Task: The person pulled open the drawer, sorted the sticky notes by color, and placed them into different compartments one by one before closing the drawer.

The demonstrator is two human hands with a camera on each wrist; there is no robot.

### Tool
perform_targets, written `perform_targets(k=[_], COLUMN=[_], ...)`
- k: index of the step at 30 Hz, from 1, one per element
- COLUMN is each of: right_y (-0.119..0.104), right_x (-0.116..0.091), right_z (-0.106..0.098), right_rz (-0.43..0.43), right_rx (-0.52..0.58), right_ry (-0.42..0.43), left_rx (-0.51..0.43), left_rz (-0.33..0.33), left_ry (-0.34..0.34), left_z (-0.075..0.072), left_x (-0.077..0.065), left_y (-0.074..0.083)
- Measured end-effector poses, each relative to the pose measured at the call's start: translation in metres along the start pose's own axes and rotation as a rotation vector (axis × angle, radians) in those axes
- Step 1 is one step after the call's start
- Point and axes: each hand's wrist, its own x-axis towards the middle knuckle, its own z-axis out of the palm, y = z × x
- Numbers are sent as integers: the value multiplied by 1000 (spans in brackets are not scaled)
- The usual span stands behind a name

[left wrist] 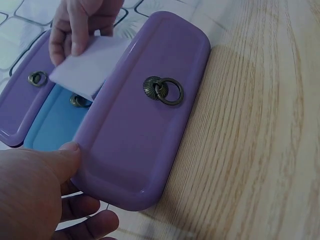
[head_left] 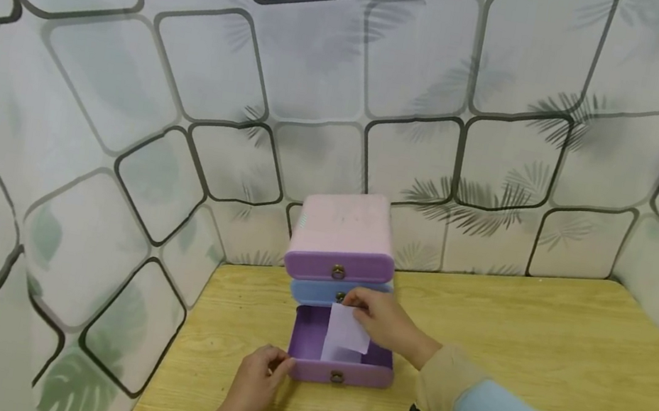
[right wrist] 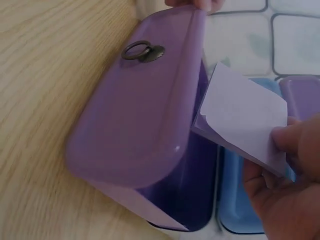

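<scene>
A small chest (head_left: 342, 225) with a pink top stands against the wall, its purple bottom drawer (head_left: 309, 332) pulled out. My left hand (head_left: 255, 380) grips the left front corner of that drawer, thumb on the top edge of the front panel (left wrist: 140, 115). Between the thumb and fingers of my right hand (head_left: 385, 322) is a small stack of white paper (right wrist: 242, 115), pinched by one end. The stack is tilted over the open drawer, behind its front panel. Below it in the head view, another pale patch of paper (head_left: 341, 355) shows inside the drawer.
Above the open drawer are a blue drawer (head_left: 312, 291) and a purple top drawer (head_left: 307, 264), each with a ring pull. The chest stands on a wood-grain table (head_left: 509, 335). Patterned wall covering (head_left: 424, 55) rises behind and at both sides.
</scene>
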Motion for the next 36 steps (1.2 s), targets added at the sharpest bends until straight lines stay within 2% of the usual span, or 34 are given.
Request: perform_targets(k=[5, 11, 18, 25, 30, 36], right_y=[8, 20, 23, 25, 29, 32], right_x=[8, 12, 13, 13, 12, 7], right_z=[13, 21, 29, 38, 42, 45], right_rz=[52, 26, 50, 118, 91, -18], right_rx=[3, 3, 31, -10, -120, -190], right_ry=[-47, -70, -132, -163, -212, -297], left_rx=[-6, -22, -44, -45, -47, -60], left_rz=[0, 7, 17, 17, 17, 0], left_ry=[4, 21, 60, 60, 60, 51], left_z=[1, 3, 3, 5, 6, 6], left_x=[0, 1, 0, 0, 0, 0], left_y=[-2, -1, 0, 0, -1, -2])
